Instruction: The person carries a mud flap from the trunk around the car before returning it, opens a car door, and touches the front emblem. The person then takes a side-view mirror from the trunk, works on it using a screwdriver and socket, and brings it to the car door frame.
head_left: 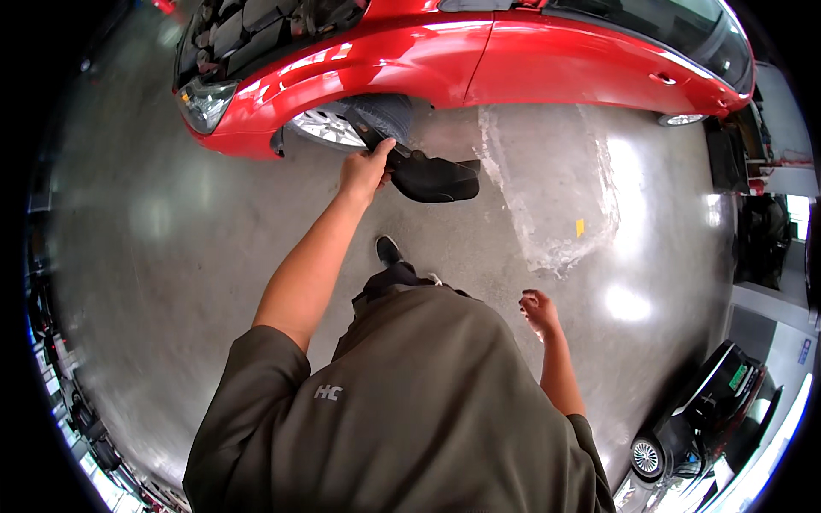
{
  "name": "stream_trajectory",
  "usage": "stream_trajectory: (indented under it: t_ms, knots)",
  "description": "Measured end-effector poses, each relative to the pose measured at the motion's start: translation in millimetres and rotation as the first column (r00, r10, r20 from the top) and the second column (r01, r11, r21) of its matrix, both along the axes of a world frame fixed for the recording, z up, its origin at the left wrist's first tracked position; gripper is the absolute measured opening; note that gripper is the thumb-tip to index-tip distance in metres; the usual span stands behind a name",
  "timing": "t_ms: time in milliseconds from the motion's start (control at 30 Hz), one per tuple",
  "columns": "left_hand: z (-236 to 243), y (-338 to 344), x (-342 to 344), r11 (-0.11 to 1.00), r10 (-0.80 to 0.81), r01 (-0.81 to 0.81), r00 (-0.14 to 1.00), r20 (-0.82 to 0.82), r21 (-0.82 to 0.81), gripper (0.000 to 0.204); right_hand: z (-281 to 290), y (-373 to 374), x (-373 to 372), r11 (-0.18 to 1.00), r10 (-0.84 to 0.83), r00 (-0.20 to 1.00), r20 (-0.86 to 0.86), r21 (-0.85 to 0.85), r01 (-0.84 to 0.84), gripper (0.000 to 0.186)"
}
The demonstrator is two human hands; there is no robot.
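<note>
My left hand [366,172] is closed around the narrow upper end of a black moulded plastic car part [436,180], with the thumb along its top. The part widens into a curved scoop shape and hangs tilted to the right, held in front of the red car's front wheel [329,126]. From this view I cannot tell whether it touches the car [410,60]. My right hand [539,312] hangs low beside my body, its fingers loosely bent and slightly apart, with nothing seen in them.
The red car stands across the far side, its engine bay [256,26] uncovered. A pale rough patch [547,188] and a small yellow mark [580,227] show on the grey floor. At right are a black car [693,419] and dark equipment [729,158]. My shoe [387,250] points forward.
</note>
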State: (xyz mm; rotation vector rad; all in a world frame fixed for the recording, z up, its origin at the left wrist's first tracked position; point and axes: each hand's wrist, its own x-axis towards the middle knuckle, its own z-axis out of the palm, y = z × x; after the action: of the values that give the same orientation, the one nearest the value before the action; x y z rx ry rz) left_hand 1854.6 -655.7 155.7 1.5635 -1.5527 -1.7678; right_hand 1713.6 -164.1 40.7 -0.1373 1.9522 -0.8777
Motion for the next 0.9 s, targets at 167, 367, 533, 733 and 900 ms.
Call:
stream_trajectory:
  t_ms: [167,367,533,733,900]
  knots:
    - [19,31,-5,0.999,-0.003,0.003,1.000,0.003,-0.043,0.048,11,9,0,0.990,-0.091,0.995,-0.037,-0.112,0.086,0.030]
    - [39,75,-38,0.981,-0.118,0.116,0.993,-0.005,-0.157,0.049,-55,109,45,0.952,-0.293,0.953,0.081,-0.066,0.299,0.022]
    - [36,102,-49,0.963,-0.192,0.191,0.981,0.015,-0.189,0.049,-72,186,95,0.923,-0.371,0.917,0.143,0.166,0.348,0.024]
    - [39,163,-101,0.916,-0.339,0.341,0.940,0.045,-0.211,0.043,-73,250,145,0.795,-0.600,0.784,0.158,0.231,0.561,0.029]
    - [41,214,-149,0.901,-0.415,0.405,0.909,-0.040,-0.155,0.038,-77,268,171,0.666,-0.744,0.635,0.208,0.148,0.731,0.031]
